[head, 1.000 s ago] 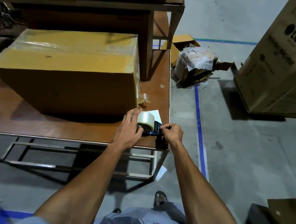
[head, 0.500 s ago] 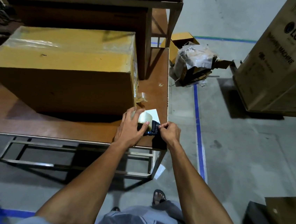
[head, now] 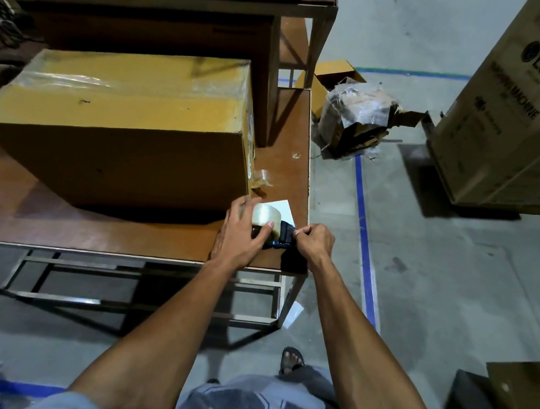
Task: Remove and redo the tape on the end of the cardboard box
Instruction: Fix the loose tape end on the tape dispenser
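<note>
Both hands [head: 240,234] [head: 314,244] forward, fingers curled

One head-worn wide-angle view looks steeply down and forward over the wooden table [head: 125,235] (its near right corner is closest).

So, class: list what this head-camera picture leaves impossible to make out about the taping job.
- Box end: faces away, tape state unseen.
- Tape's loose end: hidden by right hand.
- Tape gun: mostly covered by left hand.
- Crumpled scrap beside box: too small to identify.

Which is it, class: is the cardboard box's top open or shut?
Shut: the cardboard box has flat flaps under clear tape across its top.
</note>
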The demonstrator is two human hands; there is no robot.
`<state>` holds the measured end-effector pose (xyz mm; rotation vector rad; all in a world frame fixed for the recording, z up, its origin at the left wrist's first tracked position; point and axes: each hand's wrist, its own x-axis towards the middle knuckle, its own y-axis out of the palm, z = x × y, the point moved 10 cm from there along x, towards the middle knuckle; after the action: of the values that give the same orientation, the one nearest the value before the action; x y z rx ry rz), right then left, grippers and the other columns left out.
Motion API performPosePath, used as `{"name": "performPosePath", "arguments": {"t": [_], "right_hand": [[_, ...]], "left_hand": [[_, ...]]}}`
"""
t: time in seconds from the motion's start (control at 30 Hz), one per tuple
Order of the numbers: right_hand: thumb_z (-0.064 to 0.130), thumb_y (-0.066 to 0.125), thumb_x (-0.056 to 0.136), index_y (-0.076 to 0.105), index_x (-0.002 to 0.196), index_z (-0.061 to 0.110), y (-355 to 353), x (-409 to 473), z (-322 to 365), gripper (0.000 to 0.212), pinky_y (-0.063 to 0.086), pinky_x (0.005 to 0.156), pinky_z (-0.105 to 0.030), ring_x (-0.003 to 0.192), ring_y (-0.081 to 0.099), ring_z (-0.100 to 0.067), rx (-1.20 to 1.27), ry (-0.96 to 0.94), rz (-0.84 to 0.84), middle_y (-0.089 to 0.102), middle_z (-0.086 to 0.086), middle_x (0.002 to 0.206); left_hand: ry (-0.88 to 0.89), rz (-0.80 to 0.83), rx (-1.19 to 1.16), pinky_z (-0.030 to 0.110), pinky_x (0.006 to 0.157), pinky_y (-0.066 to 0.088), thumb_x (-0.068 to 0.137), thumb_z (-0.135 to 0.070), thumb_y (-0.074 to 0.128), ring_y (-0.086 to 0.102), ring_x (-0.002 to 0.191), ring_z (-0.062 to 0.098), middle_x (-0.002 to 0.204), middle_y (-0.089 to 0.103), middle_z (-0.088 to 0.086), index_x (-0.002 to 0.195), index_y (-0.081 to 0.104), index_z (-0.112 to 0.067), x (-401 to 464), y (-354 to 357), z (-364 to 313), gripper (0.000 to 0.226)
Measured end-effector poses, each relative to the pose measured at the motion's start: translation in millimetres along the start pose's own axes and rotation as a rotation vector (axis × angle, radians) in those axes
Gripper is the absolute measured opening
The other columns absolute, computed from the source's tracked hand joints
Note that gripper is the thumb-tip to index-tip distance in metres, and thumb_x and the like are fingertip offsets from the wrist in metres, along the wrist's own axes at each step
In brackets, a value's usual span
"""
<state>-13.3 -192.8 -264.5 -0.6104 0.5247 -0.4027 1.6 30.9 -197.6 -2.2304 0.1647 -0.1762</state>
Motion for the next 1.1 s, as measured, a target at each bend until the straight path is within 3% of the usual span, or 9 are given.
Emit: {"name": "performPosePath", "arguments": {"t": [0.23,0.4,0.53,0.67,0.73,0.9,1.0,1.1], "right_hand": [[0.016,0.065,0.090,0.083,0.087,0.008,-3.8,-2.1,-0.7,0.019,0.061,0.086,-0.038,0.092,0.074,-0.032,0.009,-0.011,-0.006,0.080,-0.013,0.093],[0.014,0.066,0.088,0.082,0.087,0.006,-7.3,-3.6,-4.1,0.018,0.062,0.086,-0.040,0.091,0.073,-0.029,0.054,0.005,-0.005,0.080,-0.013,0.093],[0.016,0.070,0.086,0.081,0.084,0.010,-4.9,-3.2,-9.2,0.013,0.063,0.084,-0.041,0.090,0.073,-0.025,0.097,0.029,0.014,0.079,-0.007,0.090],[0.014,0.071,0.085,0.081,0.082,0.012,-5.6,-6.1,-9.3,0.011,0.064,0.084,-0.038,0.090,0.074,-0.022,0.138,0.036,0.027,0.080,-0.005,0.090],[0.014,0.073,0.083,0.079,0.073,0.017,-2.2,-4.9,-14.6,0.012,0.065,0.084,-0.039,0.088,0.075,-0.021,0.202,0.069,0.064,0.080,-0.002,0.086],[0.017,0.073,0.083,0.076,0.068,0.020,5.0,-1.7,-15.9,0.016,0.066,0.084,-0.049,0.089,0.077,-0.025,0.293,0.067,0.120,0.079,-0.001,0.084],[0.014,0.070,0.085,0.075,0.069,0.022,-2.4,-6.1,-1.5,0.019,0.065,0.085,-0.047,0.088,0.077,-0.021,0.276,0.023,0.102,0.079,0.002,0.084],[0.015,0.071,0.085,0.073,0.069,0.024,-7.6,-7.8,13.6,0.019,0.065,0.084,-0.047,0.088,0.076,-0.021,0.256,-0.024,0.088,0.079,0.002,0.085]], "left_hand": [[-0.023,-0.021,-0.102,0.049,0.117,0.046,0.103,-0.053,0.056,0.047,0.142,0.026,0.160,0.037,0.003,0.159,0.040,-0.026,1.0,0.6,6.4,0.064],[-0.070,-0.047,-0.134,0.042,0.108,0.049,0.101,-0.047,0.060,0.052,0.129,0.021,0.154,0.041,0.006,0.156,0.044,-0.021,3.1,-3.0,5.9,0.063],[-0.096,-0.050,-0.167,0.047,0.107,0.051,0.099,-0.049,0.060,0.049,0.124,0.018,0.153,0.042,0.007,0.155,0.043,-0.020,1.8,-5.6,8.6,0.065],[-0.117,-0.028,-0.215,0.051,0.111,0.050,0.097,-0.060,0.060,0.050,0.132,0.025,0.156,0.040,0.008,0.160,0.037,-0.022,-2.9,-4.7,12.8,0.077],[-0.158,0.004,-0.222,0.049,0.117,0.043,0.094,-0.062,0.070,0.045,0.143,0.029,0.163,0.037,0.008,0.164,0.028,-0.026,-6.7,-1.0,21.5,0.090],[-0.218,0.079,-0.188,0.047,0.121,0.037,0.078,-0.052,0.093,0.040,0.151,0.033,0.168,0.036,0.008,0.167,0.019,-0.031,-14.1,5.6,38.3,0.118],[-0.155,0.026,-0.106,0.049,0.119,0.043,0.074,-0.056,0.093,0.044,0.146,0.029,0.162,0.039,0.005,0.164,0.026,-0.030,-12.1,-1.9,33.4,0.115],[0.043,-0.062,0.152,0.046,0.115,0.045,0.075,-0.063,0.089,0.046,0.139,0.024,0.154,0.045,0.004,0.158,0.036,-0.025,-7.2,-15.7,8.5,0.106]]}}
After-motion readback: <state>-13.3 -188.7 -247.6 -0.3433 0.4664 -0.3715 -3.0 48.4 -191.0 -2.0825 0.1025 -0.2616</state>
